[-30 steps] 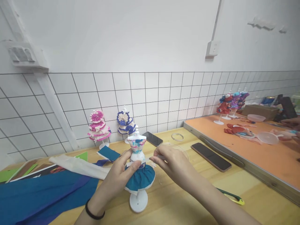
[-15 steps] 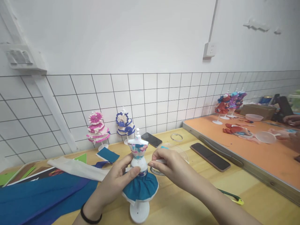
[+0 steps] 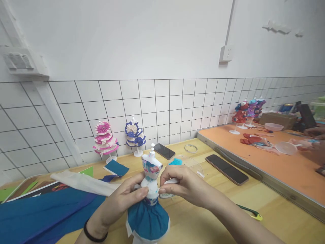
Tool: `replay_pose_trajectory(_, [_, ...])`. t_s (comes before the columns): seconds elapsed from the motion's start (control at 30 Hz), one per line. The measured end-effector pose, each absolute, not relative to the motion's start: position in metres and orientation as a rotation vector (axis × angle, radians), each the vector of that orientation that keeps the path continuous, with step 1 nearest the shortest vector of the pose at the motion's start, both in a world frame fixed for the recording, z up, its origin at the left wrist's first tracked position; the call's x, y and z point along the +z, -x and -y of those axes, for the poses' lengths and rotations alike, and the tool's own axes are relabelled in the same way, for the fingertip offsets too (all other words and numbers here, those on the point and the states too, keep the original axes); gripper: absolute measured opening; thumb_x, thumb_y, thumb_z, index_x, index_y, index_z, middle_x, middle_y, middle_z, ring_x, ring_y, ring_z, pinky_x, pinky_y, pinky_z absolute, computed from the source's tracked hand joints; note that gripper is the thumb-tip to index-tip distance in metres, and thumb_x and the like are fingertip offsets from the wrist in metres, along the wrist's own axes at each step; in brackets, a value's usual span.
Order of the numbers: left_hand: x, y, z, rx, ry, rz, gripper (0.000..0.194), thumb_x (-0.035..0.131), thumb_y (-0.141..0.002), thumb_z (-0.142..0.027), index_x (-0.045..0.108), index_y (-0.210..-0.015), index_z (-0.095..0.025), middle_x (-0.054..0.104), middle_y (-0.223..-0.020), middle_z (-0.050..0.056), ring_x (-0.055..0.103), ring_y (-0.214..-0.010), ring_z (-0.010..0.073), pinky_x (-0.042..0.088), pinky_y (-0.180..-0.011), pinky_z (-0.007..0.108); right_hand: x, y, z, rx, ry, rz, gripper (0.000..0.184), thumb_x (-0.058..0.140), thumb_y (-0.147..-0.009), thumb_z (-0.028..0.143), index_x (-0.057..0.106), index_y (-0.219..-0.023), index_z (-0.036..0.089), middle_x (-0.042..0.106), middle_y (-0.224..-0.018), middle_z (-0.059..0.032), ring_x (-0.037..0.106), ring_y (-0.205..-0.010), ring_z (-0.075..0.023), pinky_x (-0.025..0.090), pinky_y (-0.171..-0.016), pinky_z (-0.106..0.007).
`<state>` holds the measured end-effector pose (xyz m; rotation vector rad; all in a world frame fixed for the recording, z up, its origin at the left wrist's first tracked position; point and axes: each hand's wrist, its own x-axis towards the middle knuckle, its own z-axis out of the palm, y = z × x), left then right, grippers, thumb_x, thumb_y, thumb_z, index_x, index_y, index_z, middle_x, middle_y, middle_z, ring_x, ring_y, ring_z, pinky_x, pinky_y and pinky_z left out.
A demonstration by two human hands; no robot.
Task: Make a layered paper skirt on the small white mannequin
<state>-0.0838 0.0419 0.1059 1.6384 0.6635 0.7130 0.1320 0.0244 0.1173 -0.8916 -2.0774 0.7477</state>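
Observation:
My left hand (image 3: 129,195) is closed round the waist of a small white mannequin (image 3: 151,181), thumb across its front. A pink and blue patterned top covers the bust, and a teal skirt (image 3: 148,220) with a white hem flares below. The mannequin leans a little to the right; its base is mostly cut off by the lower frame edge. Beside the waist, my right hand (image 3: 184,184) pinches a narrow white strip (image 3: 171,181). Partly hidden under this hand is a pale round item (image 3: 166,195), and behind it a clear round dish (image 3: 191,164) with a bright blue piece (image 3: 176,161).
Two dressed mini mannequins, pink (image 3: 105,139) and blue (image 3: 135,137), stand by the tiled wall. Teal fabric (image 3: 50,213) lies left. Phones (image 3: 227,169), a ring (image 3: 191,148) and yellow-green snips (image 3: 251,212) are on the wood. Another person's hand (image 3: 315,131) shows above the orange mat (image 3: 274,162).
The mannequin has moved slightly lower and now tilts to the right. My left hand has shifted with it. My right hand has lowered slightly, uncovering more of the blue piece.

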Motion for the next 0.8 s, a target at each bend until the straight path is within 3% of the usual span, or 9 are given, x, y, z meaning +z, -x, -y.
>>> replay_pose_trajectory(0.23, [0.1033, 0.0838, -0.0427, 0.709, -1.568, -0.556, 0.044, 0.056, -0.079, -0.039, 0.057, -0.118, -0.019, 0.062, -0.094, 0.006, 0.053, -0.09, 0.0223, 0.041, -0.077, 0.031, 0.1162, -0.1283, -0.0206, 0.867, 0.969, 2.04, 0.021, 0.065, -0.077, 0.038, 0.059, -0.085, 0.02, 0.056, -0.071, 0.0038, 0.051, -0.063, -0.0104, 0.038, -0.054, -0.019])
replay_pose_trajectory(0.33, [0.1031, 0.0826, -0.0415, 0.677, -1.516, -0.507, 0.047, 0.058, -0.078, -0.041, 0.056, -0.12, -0.02, 0.062, -0.098, 0.006, 0.054, -0.092, 0.023, 0.041, -0.081, 0.033, 0.1161, -0.1277, -0.0197, 0.981, 0.957, 2.017, 0.03, 0.065, -0.076, 0.038, 0.052, -0.097, 0.021, 0.05, -0.072, 0.005, 0.049, -0.064, -0.0102, 0.038, -0.054, -0.019])
replay_pose_trajectory(0.47, [0.105, 0.0813, -0.0411, 0.657, -1.546, -0.504, 0.051, 0.059, -0.077, -0.043, 0.053, -0.122, -0.021, 0.061, -0.102, 0.007, 0.053, -0.096, 0.0247, 0.041, -0.082, 0.034, 0.1177, -0.1284, -0.0194, 0.991, 0.983, 2.011, 0.038, 0.071, -0.07, 0.038, 0.052, -0.098, 0.022, 0.047, -0.073, 0.0052, 0.048, -0.065, -0.0104, 0.039, -0.056, -0.019])
replay_pose_trajectory(0.63, [0.1039, 0.0799, -0.0413, 0.604, -1.566, -0.49, 0.077, 0.064, -0.069, -0.052, 0.034, -0.134, -0.024, 0.061, -0.098, 0.006, 0.056, -0.09, 0.0233, 0.043, -0.075, 0.031, 0.1226, -0.129, -0.0174, 1.142, 0.818, 2.08, 0.037, 0.07, -0.071, 0.033, 0.056, -0.103, 0.023, 0.058, -0.085, 0.0016, 0.057, -0.076, -0.0135, 0.045, -0.068, -0.022])
replay_pose_trajectory(0.8, [0.0964, 0.0795, -0.0433, 0.547, -1.522, -0.464, 0.087, 0.067, -0.067, -0.05, 0.025, -0.138, -0.024, 0.063, -0.095, 0.007, 0.058, -0.088, 0.0227, 0.043, -0.072, 0.03, 0.1232, -0.1319, -0.0164, 1.323, 0.743, 2.072, 0.028, 0.068, -0.073, 0.03, 0.058, -0.098, 0.021, 0.062, -0.087, 0.0007, 0.059, -0.078, -0.0138, 0.047, -0.072, -0.024])
